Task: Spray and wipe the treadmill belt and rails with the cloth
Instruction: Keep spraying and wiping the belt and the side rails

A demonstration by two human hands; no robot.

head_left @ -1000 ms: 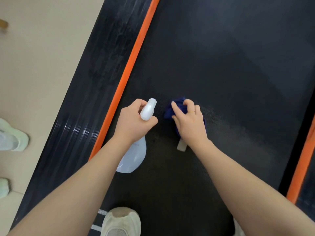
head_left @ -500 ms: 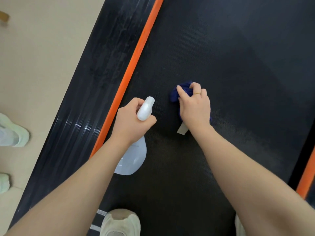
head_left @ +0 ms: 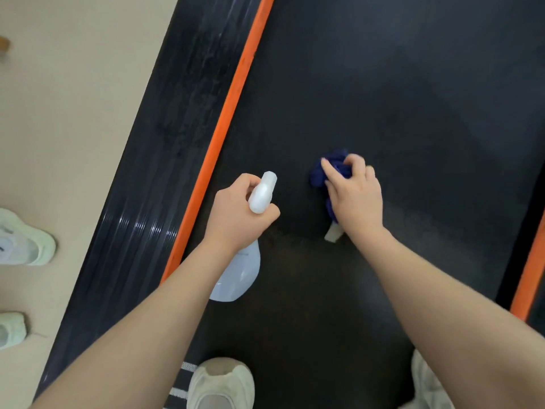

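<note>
**Cloth under the right hand on the belt, spray bottle gripped in the left**

The right hand (head_left: 355, 193) lies on the black treadmill belt (head_left: 398, 98), its fingers curled over a bunched dark blue cloth (head_left: 331, 168). Most of the cloth sits beneath the palm and fingers; a crumpled blue lump pokes out ahead of the fingertips and along the thumb side, and a pale tag (head_left: 332, 233) sticks out from under the heel of the hand near the wrist. The hand is slightly blurred

The left hand (head_left: 236, 214) is wrapped round the neck of a white spray bottle (head_left: 237, 276), with the nozzle head (head_left: 262, 191) rising above the knuckles and pointing forward over the belt. The bottle's rounded body hangs below the wrist, over the belt, just inside the left orange stripe (head_left: 227, 119). The bottle and cloth are near each other but apart, with bare belt between the two hands

Left of the stripe runs the ribbed black side rail (head_left: 165, 137), glossy in patches. A second orange stripe (head_left: 528, 278) shows at the right edge. The person's pale shoes (head_left: 221, 385) stand on the belt at the bottom of the view, and another pair of light sneakers (head_left: 23, 240) sits on the beige floor (head_left: 73, 98) beside the rail
</note>
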